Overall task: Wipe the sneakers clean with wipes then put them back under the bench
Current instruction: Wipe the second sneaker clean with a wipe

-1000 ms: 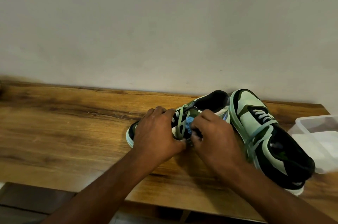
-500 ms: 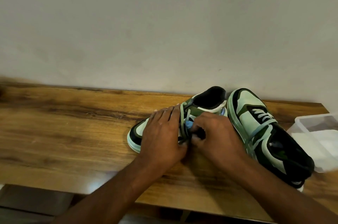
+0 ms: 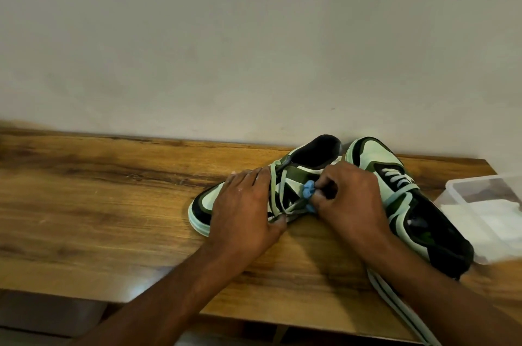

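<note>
Two mint-green, olive and black sneakers stand on the wooden bench top. The left sneaker points its toe to the left, with its heel towards the wall. My left hand lies over its forefoot, fingers on top and thumb at the near side of the sole. My right hand pinches a small crumpled blue wipe against this shoe's side, beside the laces. The right sneaker stands just right of it, toe to the wall, partly behind my right wrist.
A clear plastic container with white wipes inside sits at the bench's right end, against the right sneaker. A plain wall runs along the bench's far edge. The near edge of the bench drops to a grey floor.
My left hand has slid leftwards along the left sneaker's forefoot, showing more of the laces. My right hand with the blue wipe has shifted a little to the right along the shoe's side.
</note>
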A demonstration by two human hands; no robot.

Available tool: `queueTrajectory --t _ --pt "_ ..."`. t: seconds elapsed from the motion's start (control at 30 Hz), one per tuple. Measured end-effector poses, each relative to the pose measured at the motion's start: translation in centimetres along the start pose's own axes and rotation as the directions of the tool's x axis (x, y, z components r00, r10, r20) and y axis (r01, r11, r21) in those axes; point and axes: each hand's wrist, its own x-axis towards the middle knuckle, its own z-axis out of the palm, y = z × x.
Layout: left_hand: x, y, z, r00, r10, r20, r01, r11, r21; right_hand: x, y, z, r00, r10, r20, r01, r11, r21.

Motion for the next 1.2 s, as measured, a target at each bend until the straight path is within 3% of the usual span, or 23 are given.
queueTrajectory --t 0.1,0.27,0.33,0.43,0.53,0.67,0.83,1.03,1.2 --pt "-0.1 0.3 0.0 1.0 -0.003 0.006 0.003 1.0 0.001 -0.8 -0.6 0.6 0.995 -0.054 -0.078 0.053 0.999 -0.013" --pt "0.0 0.1 -0.6 0.998 -0.043 0.048 0.042 0.999 0.008 -2.4 -2.4 1.9 0.971 -0.224 0.085 0.221 0.974 0.039" --pt "-0.1 0.0 -0.9 0.998 -0.047 0.048 0.046 0.999 0.022 -1.7 -1.4 1.6 0.983 -0.167 0.074 0.166 0.986 0.02" --pt "-0.3 -0.4 -1.3 0.998 -0.04 0.049 0.037 0.998 0.054 -0.5 0.4 0.7 0.992 -0.038 -0.118 0.046 0.997 0.067" --pt "-0.3 -1.1 -2.2 0.994 -0.053 0.091 0.046 0.996 0.072 -0.4 0.3 0.3 0.967 -0.05 -0.249 0.09 0.985 0.15" --pt "-0.1 -3.3 -3.6 0.987 -0.085 0.137 0.07 0.992 0.106 -1.6 -0.4 1.2 0.978 -0.131 -0.163 0.16 0.97 0.183" --pt "0.4 -5.0 -4.3 0.967 -0.132 0.217 0.108 0.987 0.116 -1.3 0.0 1.0 0.989 0.057 -0.137 -0.006 0.937 0.349" --pt "1.3 -3.2 -3.0 0.993 -0.106 0.046 0.111 0.986 -0.128 -1.2 -0.3 1.8 0.967 0.23 -0.111 -0.16 0.885 0.437" --pt "2.0 -2.2 -2.1 0.993 -0.118 0.003 0.118 0.986 -0.122 -1.5 -1.0 2.7 0.962 0.262 -0.076 -0.187 0.835 0.518"
